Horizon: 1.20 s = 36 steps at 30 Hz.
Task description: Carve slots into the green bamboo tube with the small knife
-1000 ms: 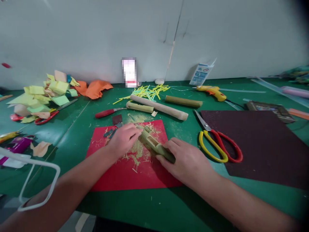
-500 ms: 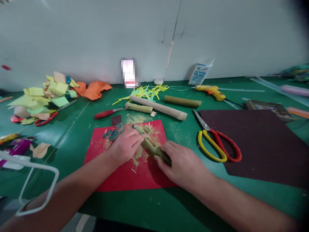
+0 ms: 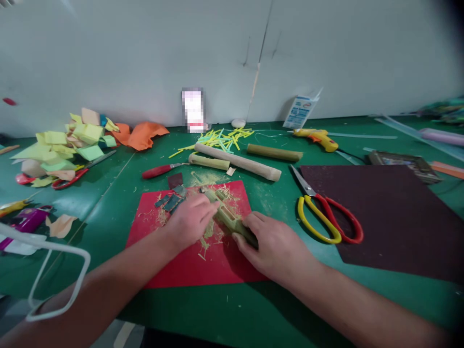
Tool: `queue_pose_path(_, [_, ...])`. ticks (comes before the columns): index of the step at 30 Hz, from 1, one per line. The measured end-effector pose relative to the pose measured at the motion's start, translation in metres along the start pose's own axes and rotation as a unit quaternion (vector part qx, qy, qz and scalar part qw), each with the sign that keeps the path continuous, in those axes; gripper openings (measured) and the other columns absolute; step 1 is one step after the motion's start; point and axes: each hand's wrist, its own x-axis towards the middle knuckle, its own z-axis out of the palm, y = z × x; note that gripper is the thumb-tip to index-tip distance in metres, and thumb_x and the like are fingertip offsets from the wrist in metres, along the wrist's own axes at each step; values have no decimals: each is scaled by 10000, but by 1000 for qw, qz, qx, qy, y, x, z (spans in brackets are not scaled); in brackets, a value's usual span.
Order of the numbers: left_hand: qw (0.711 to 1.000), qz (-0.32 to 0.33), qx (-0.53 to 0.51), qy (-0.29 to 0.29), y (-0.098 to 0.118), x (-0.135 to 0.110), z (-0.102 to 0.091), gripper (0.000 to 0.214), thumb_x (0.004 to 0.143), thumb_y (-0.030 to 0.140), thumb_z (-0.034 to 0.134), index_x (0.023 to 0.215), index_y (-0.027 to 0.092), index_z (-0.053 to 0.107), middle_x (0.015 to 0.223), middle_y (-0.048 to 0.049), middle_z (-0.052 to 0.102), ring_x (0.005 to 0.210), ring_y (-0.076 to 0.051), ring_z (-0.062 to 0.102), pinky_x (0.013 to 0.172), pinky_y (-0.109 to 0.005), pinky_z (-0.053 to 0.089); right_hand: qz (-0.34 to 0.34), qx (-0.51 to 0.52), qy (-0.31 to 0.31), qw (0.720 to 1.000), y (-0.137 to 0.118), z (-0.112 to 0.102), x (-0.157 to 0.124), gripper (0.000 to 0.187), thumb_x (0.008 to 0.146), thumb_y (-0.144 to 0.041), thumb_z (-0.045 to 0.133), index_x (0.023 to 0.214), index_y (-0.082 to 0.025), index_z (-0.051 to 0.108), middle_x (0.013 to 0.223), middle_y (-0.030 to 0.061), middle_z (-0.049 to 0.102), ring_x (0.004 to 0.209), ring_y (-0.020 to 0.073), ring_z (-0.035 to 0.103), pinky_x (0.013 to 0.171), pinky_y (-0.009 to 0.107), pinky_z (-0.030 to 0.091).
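A green bamboo tube [image 3: 232, 221] with a rectangular slot cut in its upper side lies slantwise over a red sheet [image 3: 174, 268]. My right hand [image 3: 270, 241] is wrapped round its near end. Against the tube's far part rests my left hand [image 3: 192, 217], fingers pinched together at the slot's edge; whatever is between them is hidden. Pale shavings [image 3: 205, 241] are scattered around the tube. Left of it lie several dark, sandpaper-like scraps [image 3: 170, 202]. Beyond the sheet is a red-handled carving tool [image 3: 159, 171].
Behind the sheet lie bamboo pieces [image 3: 239, 162] and yellow paper strips [image 3: 221, 140]. Red-and-yellow scissors [image 3: 326, 212] overlap a dark brown sheet [image 3: 391, 227] on the right. A yellow glue gun [image 3: 319, 138] lies farther back. Folded papers [image 3: 68, 145] are heaped at left.
My left hand has shifted very slightly along the tube's slot. My right hand keeps its grip, and the tube stays in place.
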Motion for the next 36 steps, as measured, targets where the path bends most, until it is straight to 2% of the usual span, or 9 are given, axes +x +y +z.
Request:
queue_pose_path(5, [1000,-16,3,24,0,1,0,223,903,215,450,825,132,642,723,-41,544,700,-133,526,678,-271,449,6,1,-3,1000,0,0,-1,173,849,-327,425,779,-187,497,773,33,560,668,156,524,574,282,327])
queue_pose_path(10, [1000,2,-12,-15,4,-1,1,229,909,206,434,863,126,644,711,-39,546,673,-126,521,651,-260,445,3,-1,-10,1000,-1,-1,0,163,846,-313,430,769,-186,495,757,30,553,665,155,524,570,282,322])
queue_pose_path(14, [1000,-13,7,22,1,-1,1,206,897,212,462,864,126,646,739,-50,556,708,-138,527,683,-276,447,10,5,-14,1000,0,-1,2,179,855,-331,420,782,-187,499,778,31,561,685,160,530,585,285,328])
queue_pose_path(18, [1000,4,-22,-10,0,-1,2,188,894,204,469,894,138,645,743,-40,556,691,-124,524,666,-253,444,13,7,-23,1000,0,0,2,167,851,-322,422,790,-189,503,786,30,562,685,162,531,580,286,328])
queue_pose_path(22, [999,-22,8,25,1,-1,0,214,900,213,456,841,135,647,744,-43,562,705,-129,531,679,-264,447,17,2,-23,1000,-1,-1,0,193,859,-346,418,812,-186,514,802,36,563,685,166,534,581,290,333])
queue_pose_path(26, [999,13,-5,-37,6,-3,0,221,908,213,436,938,139,642,744,-42,558,695,-126,522,661,-256,448,14,-1,-28,1000,-2,-2,-1,187,859,-338,423,798,-184,511,783,35,558,686,168,533,581,289,334])
queue_pose_path(30, [1000,-13,5,16,8,-3,0,230,908,220,441,863,135,649,728,-39,549,680,-124,517,662,-260,444,24,-5,-36,999,-1,-3,0,198,861,-352,421,808,-185,514,798,36,565,681,169,535,575,292,328])
queue_pose_path(34, [999,-1,-14,-41,10,-3,-1,233,911,216,432,899,130,648,731,-40,554,695,-127,522,669,-258,442,20,-3,-44,999,-3,-4,0,190,859,-344,425,805,-183,512,788,34,564,682,167,536,566,289,321])
queue_pose_path(36, [1000,-14,0,-16,10,-3,-1,233,910,229,437,892,135,650,736,-40,558,698,-127,525,671,-258,444,20,-2,-43,999,-3,-4,0,196,863,-344,418,819,-181,516,804,37,569,689,168,538,571,289,323])
